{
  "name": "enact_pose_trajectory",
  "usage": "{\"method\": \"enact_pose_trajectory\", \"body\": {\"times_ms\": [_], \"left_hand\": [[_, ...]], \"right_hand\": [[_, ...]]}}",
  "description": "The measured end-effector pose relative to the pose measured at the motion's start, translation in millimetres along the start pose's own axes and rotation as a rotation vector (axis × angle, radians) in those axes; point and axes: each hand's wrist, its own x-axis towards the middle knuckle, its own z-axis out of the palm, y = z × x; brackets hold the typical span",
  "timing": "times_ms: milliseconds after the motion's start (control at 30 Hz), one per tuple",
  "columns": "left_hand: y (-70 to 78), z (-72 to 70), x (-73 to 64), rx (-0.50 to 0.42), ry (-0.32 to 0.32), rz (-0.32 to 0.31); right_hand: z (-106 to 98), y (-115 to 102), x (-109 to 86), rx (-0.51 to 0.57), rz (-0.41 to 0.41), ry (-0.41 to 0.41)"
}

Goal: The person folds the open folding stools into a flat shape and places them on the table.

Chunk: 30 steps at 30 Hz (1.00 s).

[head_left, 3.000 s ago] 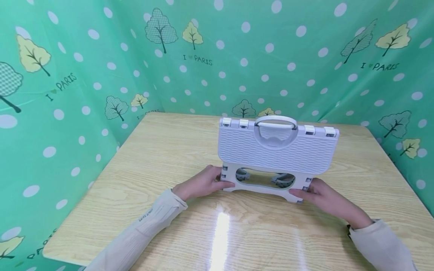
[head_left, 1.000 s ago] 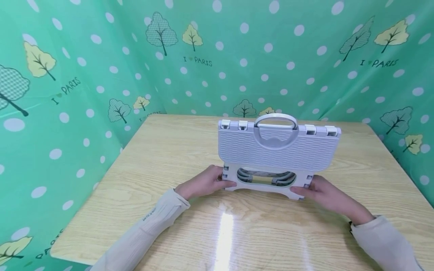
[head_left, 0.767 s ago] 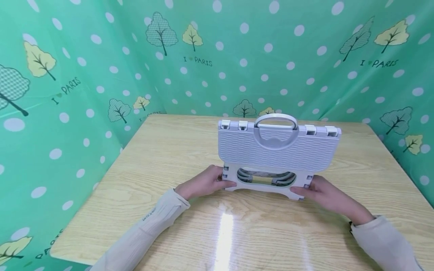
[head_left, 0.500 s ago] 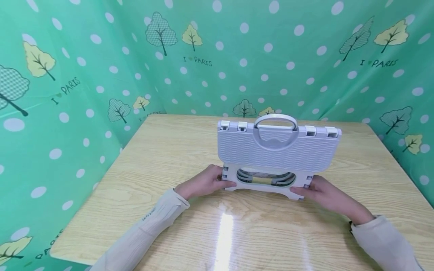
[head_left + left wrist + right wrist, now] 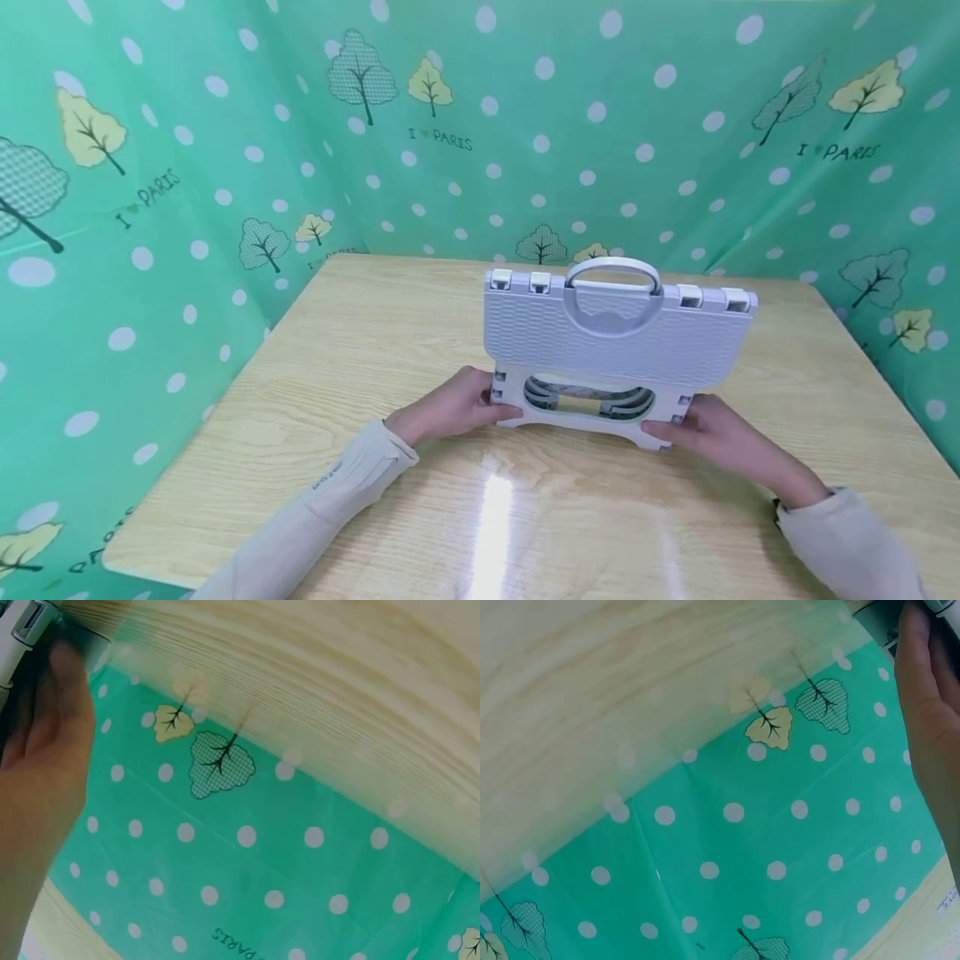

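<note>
A pale lilac and white plastic folding step stool (image 5: 525,333) stands on edge on the table, its textured top panel folded down and facing me. Its carry handle (image 5: 613,263) sticks up at the top. My left hand (image 5: 453,406) grips the lower left end of the white leg panel, thumb on the near face. At the lower right end my right hand (image 5: 723,437) holds the same panel, thumb also in front. Through the oval cutout, grey inner parts (image 5: 630,403) show. Most fingers are hidden behind the stool. Each wrist view catches only a corner of the stool (image 5: 26,634).
The stool rests on a light wood-grain table (image 5: 360,333) with a bright light reflection near its front. A green polka-dot cloth (image 5: 450,192) with printed trees hangs behind and at both sides.
Since three seconds ago the grey inner parts seen through the cutout have drawn closer together. Both hands keep their hold; during the last second there is only a slight shift of view.
</note>
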Motion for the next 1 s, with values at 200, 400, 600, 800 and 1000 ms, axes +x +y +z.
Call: {"method": "enact_pose_trajectory", "body": {"times_ms": [200,400,600,800,1000], "left_hand": [[5.5,-5.7,-2.3,0.149,0.143,0.022],[5.7,-11.6,-1.1,0.191,0.297,0.039],[0.7,-7.2,2.4,0.075,0.167,0.101],[0.2,-4.7,0.8,0.045,0.126,0.099],[0.3,-5.5,0.3,0.044,0.125,0.105]], "right_hand": [[-10,4,-4.1,-0.011,-0.008,0.039],[-18,5,-2.8,-0.139,-0.040,0.144],[-12,2,-2.6,-0.141,-0.072,0.179],[-6,0,-2.9,-0.120,-0.098,0.154],[-6,-3,-2.3,-0.113,-0.108,0.156]]}}
